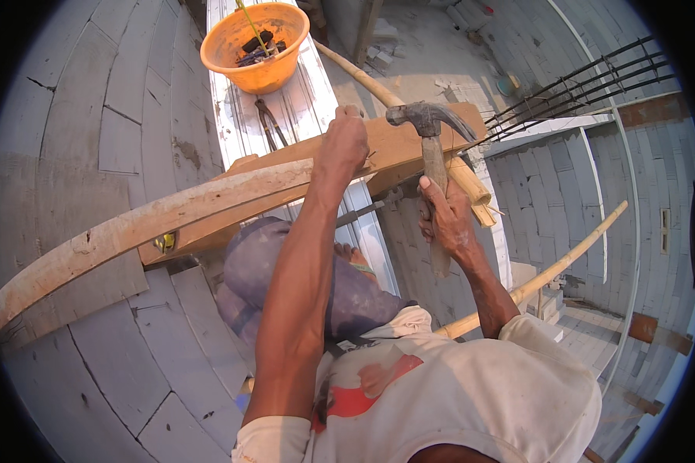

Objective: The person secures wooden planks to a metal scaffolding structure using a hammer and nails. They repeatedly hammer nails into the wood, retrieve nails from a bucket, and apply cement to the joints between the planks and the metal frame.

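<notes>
My right hand (pixel 446 216) grips the wooden handle of a claw hammer (pixel 423 117), its metal head raised over the right part of a brown wooden board (pixel 417 143). Closed into a fist, my left hand (pixel 345 143) rests at the board, beside the end of a long pale timber plank (pixel 185 202). Whatever its fingers may hold is hidden. A thin dark bit, perhaps a nail, shows just right of that fist. The plank stretches to the far left along the board. My bent leg is below the timber.
An orange basin (pixel 251 79) with dark items stands on a white ribbed metal sheet (pixel 316 89), near pincers (pixel 270 123). A yellow tape measure (pixel 164 242) lies by the plank. Steel rebar (pixel 587 89) juts in from the right. Bamboo poles (pixel 548 276) and grey block walls (pixel 131 147) surround me.
</notes>
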The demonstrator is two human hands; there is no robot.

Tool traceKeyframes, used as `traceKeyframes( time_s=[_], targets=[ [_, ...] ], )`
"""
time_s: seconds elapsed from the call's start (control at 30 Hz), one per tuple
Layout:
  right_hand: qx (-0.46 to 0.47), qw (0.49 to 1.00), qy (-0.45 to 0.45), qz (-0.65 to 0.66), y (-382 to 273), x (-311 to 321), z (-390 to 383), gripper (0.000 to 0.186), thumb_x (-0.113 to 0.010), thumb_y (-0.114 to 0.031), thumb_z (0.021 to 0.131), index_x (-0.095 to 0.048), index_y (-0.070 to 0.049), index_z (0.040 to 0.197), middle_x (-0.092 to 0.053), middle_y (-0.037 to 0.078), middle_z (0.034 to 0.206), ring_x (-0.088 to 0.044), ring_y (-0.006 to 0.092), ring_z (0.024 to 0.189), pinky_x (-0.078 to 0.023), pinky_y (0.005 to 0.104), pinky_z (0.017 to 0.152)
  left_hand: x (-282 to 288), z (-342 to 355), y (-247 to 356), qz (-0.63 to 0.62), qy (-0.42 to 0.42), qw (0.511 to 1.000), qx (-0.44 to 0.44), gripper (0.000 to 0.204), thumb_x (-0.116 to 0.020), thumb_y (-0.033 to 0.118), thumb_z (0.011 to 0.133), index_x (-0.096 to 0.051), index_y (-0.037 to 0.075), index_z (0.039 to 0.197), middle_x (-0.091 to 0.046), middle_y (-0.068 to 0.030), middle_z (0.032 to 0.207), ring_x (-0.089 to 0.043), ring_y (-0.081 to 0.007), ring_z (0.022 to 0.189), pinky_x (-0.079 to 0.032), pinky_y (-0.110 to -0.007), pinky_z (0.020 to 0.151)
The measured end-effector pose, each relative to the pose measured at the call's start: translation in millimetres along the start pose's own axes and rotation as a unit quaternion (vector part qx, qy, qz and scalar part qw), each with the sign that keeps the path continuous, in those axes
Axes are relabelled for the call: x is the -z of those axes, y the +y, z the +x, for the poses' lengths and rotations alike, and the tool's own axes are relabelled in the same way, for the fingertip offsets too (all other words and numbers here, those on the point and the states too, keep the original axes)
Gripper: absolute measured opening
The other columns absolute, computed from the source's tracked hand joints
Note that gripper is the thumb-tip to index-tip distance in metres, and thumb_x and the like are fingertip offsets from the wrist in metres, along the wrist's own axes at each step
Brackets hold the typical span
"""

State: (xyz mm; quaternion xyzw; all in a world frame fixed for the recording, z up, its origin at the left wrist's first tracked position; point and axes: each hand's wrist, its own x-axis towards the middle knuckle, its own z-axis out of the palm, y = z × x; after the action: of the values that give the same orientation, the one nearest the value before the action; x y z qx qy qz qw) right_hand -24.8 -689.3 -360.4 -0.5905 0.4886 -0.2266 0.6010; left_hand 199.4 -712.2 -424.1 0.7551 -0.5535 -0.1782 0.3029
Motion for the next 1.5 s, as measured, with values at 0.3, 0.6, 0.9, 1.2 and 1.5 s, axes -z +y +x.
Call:
traceKeyframes(
  time_s=[0.3,0.6,0.9,1.2,1.5],
  targets=[
    [-0.052,0.984,-0.017,-0.167,20.2,12.1,5.2,0.040,-0.061,-0.038,0.102,-0.061,0.002,0.105,-0.055,0.007,0.064,-0.051,0.0146,0.049,-0.042,0.0349,0.047,-1.2,0.2,2.4,0.008,0.008,1.000,0.005,0.028,-0.054,-0.008,0.088,-0.054,-0.010,0.116,-0.058,-0.0316,0.122,-0.065,-0.0475,0.108,-0.055,-0.051,0.094],
    [-0.025,0.990,-0.024,-0.138,59.2,9.7,12.6,0.039,-0.061,-0.038,0.102,-0.059,0.001,0.109,-0.050,0.004,0.065,-0.048,0.0114,0.047,-0.039,0.0314,0.039,-6.5,0.1,3.0,0.007,-0.002,1.000,0.018,0.029,-0.056,-0.007,0.088,-0.055,-0.010,0.117,-0.058,-0.0312,0.122,-0.064,-0.0486,0.109,-0.054,-0.052,0.096],
    [-0.155,0.973,-0.017,0.173,30.3,15.1,1.8,0.040,-0.062,-0.047,0.100,-0.048,-0.009,0.097,-0.044,0.001,0.062,-0.041,0.0131,0.038,-0.038,0.0307,0.035,55.2,-18.3,42.5,0.246,-0.145,0.957,0.046,0.037,-0.063,0.011,0.089,-0.064,-0.002,0.123,-0.065,-0.0231,0.124,-0.066,-0.0378,0.116,-0.053,-0.041,0.096],
    [-0.145,0.950,0.043,0.273,29.6,-5.1,5.5,0.040,-0.060,-0.049,0.101,-0.049,-0.011,0.095,-0.045,0.003,0.061,-0.040,0.0127,0.038,-0.037,0.0304,0.035,74.5,-29.7,26.6,0.276,-0.296,0.914,0.040,0.028,-0.060,0.019,0.087,-0.079,0.006,0.104,-0.077,-0.0145,0.107,-0.073,-0.0305,0.103,-0.057,-0.042,0.087],
    [-0.144,0.947,0.059,0.281,30.7,-10.0,2.3,0.039,-0.059,-0.049,0.100,-0.048,-0.012,0.096,-0.043,0.002,0.060,-0.038,0.0122,0.036,-0.036,0.0329,0.033,79.6,-33.3,26.5,0.268,-0.297,0.916,0.032,0.027,-0.059,0.017,0.085,-0.079,0.005,0.098,-0.077,-0.0160,0.103,-0.075,-0.0309,0.097,-0.057,-0.042,0.083]
  ],
)
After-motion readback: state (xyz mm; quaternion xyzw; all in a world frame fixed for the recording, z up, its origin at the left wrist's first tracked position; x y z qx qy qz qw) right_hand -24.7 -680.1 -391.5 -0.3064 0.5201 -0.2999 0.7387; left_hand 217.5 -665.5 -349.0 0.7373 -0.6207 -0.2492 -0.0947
